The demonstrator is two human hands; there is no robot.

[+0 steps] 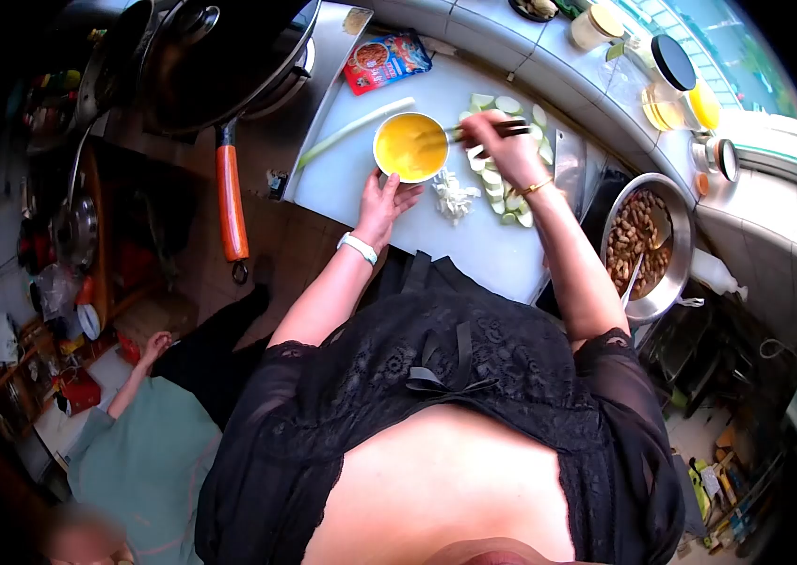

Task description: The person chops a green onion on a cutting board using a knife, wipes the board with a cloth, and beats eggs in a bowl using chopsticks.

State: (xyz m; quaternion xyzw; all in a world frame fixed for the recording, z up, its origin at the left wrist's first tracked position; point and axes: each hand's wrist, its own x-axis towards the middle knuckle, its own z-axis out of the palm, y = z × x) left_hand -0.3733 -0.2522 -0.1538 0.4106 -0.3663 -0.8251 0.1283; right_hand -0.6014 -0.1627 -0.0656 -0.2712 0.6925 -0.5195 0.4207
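Observation:
A white-rimmed bowl (pixel 377 153) of yellow beaten egg (pixel 402 147) is over the white worktop. My left hand (pixel 383 205) supports it from the near side, fingers curled against its wall. My right hand (pixel 509 158) grips dark chopsticks (pixel 514 128); their far ends reach into the egg and look blurred. Pale chopped pieces (pixel 455 199), perhaps garlic, lie just right of the bowl. Green-edged squash slices (pixel 508 105) spread under and around my right hand. Left of the bowl lies a long pale-green stalk (pixel 353 132), like a scallion.
A red and blue food pouch (pixel 386 62) lies at the back. A pan with an orange handle (pixel 231 202) sits on the stove at left. To the right are a cleaver blade (pixel 569 162) and a metal bowl (pixel 684 223) of peanuts. Another person (pixel 144 461) is at lower left.

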